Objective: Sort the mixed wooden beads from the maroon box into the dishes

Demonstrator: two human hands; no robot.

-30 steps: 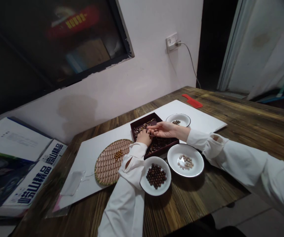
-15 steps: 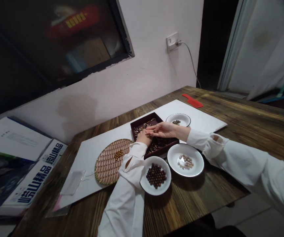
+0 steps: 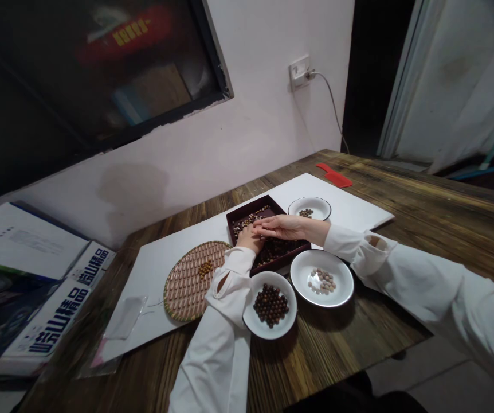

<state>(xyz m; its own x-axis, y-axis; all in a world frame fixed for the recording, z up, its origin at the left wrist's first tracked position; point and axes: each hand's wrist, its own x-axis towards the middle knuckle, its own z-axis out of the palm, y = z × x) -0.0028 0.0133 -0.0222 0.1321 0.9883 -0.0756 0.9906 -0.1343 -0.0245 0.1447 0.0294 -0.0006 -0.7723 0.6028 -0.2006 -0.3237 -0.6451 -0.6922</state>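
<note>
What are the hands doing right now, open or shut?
Left hand: curled down over the beads in the dark tray; fingers hidden, cannot tell.
Right hand: fingers stretched out, open, nothing seen held.

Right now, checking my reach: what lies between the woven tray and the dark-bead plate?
In the head view, the left sleeve lies between the woven tray and the dark-bead plate.

Rough dark-wood table (image 3: 436,229) | held flat white rectangular board (image 3: 345,198) | red plastic comb (image 3: 333,175) lay beyond board | round white enamel plate (image 3: 300,288) sat just off board's near edge
</note>
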